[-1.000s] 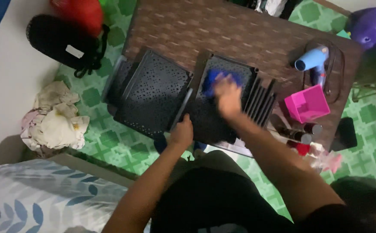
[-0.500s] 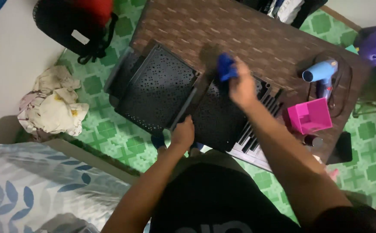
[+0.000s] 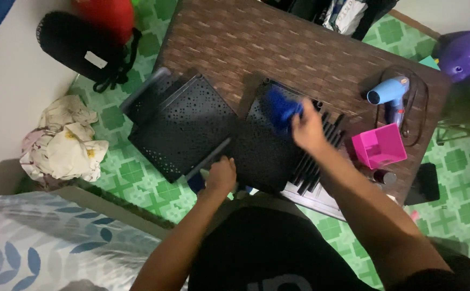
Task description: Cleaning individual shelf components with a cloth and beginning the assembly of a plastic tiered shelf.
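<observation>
My right hand (image 3: 308, 131) grips a blue cloth (image 3: 280, 108) and presses it on the far part of a black perforated panel (image 3: 264, 148) lying on the brown woven table (image 3: 278, 43). My left hand (image 3: 221, 176) holds the near edge of that panel, where it meets a second black perforated panel (image 3: 184, 126) to the left. Black slatted pieces (image 3: 313, 161) stick out from under my right forearm.
A pink box (image 3: 380, 145), a blue hair dryer (image 3: 388, 92) with its cord, small bottles and a dark phone (image 3: 422, 184) lie at the table's right end. A black bag (image 3: 81, 51), a crumpled cloth (image 3: 65, 143) and a purple object (image 3: 467, 54) lie on the green patterned floor.
My right hand has swept the blue cloth over the panel, up to the far edge and back down a little. The left panel has turned slightly. My left hand kept its hold.
</observation>
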